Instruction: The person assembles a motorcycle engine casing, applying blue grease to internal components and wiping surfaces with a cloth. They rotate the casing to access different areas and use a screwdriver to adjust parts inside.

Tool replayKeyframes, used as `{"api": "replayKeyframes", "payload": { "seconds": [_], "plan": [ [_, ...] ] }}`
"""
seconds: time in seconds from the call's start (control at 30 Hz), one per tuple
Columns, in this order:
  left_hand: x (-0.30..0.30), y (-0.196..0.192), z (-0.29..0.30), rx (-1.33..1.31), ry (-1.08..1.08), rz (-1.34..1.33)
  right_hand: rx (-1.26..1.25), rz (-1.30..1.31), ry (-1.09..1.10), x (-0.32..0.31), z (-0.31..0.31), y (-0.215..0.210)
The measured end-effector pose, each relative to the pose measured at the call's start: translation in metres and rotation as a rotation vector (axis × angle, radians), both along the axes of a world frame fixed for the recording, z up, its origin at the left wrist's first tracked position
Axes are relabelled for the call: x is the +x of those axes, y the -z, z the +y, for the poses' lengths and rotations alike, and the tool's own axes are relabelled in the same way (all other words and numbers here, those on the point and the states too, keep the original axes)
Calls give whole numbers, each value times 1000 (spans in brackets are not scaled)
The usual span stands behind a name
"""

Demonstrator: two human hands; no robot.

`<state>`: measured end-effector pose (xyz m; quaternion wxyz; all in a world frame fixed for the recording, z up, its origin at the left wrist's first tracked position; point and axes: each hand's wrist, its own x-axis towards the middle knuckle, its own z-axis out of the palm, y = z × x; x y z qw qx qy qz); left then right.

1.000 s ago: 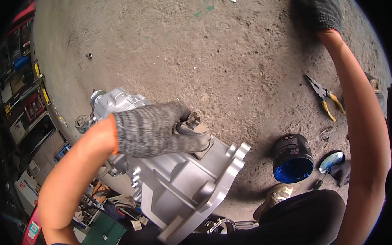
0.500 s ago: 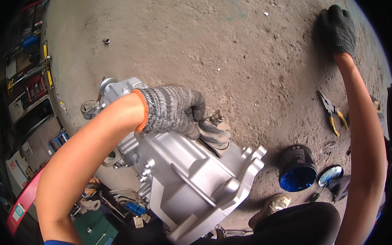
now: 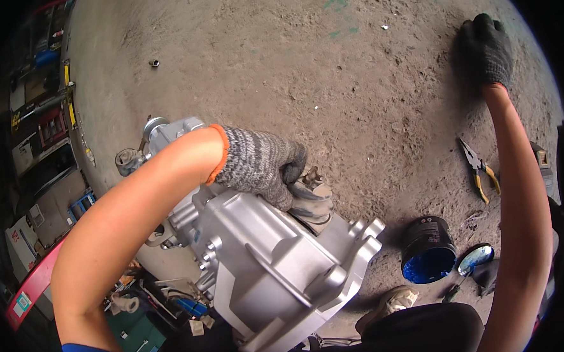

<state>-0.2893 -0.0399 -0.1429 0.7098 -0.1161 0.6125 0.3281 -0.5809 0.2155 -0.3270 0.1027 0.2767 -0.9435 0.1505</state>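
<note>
A large silver metal engine casing (image 3: pixel 280 265) stands on the dirt floor in front of me. My left hand (image 3: pixel 262 167), in a grey knit glove with an orange cuff, is closed on a ribbed part (image 3: pixel 312 200) at the top of the casing. My right hand (image 3: pixel 487 50), in a dark glove, is stretched far out to the upper right and rests flat on the bare ground, holding nothing. My right forearm runs down the right side of the view.
Yellow-handled pliers (image 3: pixel 478 169) lie on the ground at right. A black tin with blue inside (image 3: pixel 428 257) stands near a small round mirror (image 3: pixel 474 259). A small nut (image 3: pixel 154 63) lies far off. Shelves with boxes and tools (image 3: pixel 45 156) fill the left edge.
My left hand has shifted right along the casing top onto the ribbed part. My right hand stays planted on the ground. The view has tilted, so everything sits lower right.
</note>
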Motion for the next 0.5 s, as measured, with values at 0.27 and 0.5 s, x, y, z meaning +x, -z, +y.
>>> {"api": "replayKeyframes", "payload": {
  "seconds": [0.27, 0.5],
  "plan": [
    [-11, 1, 23, -26, 90, -15, 9, 0, -27, 0, 2, 1],
    [-9, 0, 26, -47, 43, 1, 6, 23, 18, -2, 3, 5]
  ]
}}
